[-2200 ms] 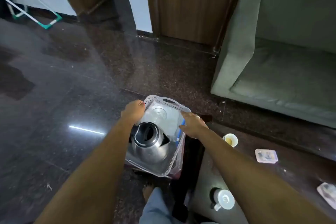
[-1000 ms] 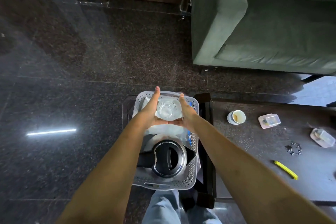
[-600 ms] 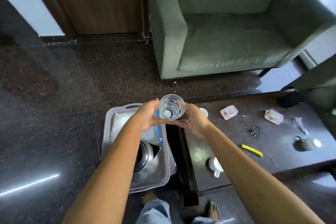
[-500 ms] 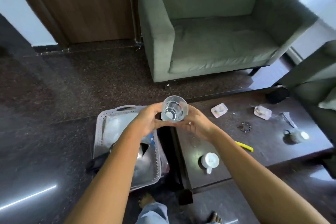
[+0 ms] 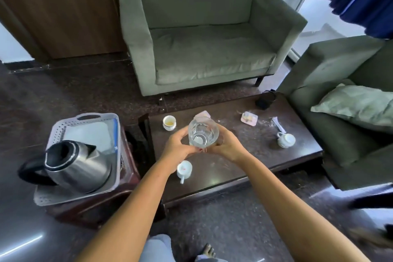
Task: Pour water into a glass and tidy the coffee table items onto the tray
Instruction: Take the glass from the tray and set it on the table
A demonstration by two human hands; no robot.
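Over coffee table [image 5: 234, 161]: left hand [image 5: 180, 149], right hand [image 5: 228, 148] both gripping glass [image 5: 203, 135]

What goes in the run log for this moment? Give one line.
left hand + right hand: holding glass | glass: over coffee table | kettle: on tray, untouched

Both hands, left hand [image 5: 178, 148] and right hand [image 5: 228, 146], cup the clear glass [image 5: 203, 135] above the dark coffee table [image 5: 238, 159].
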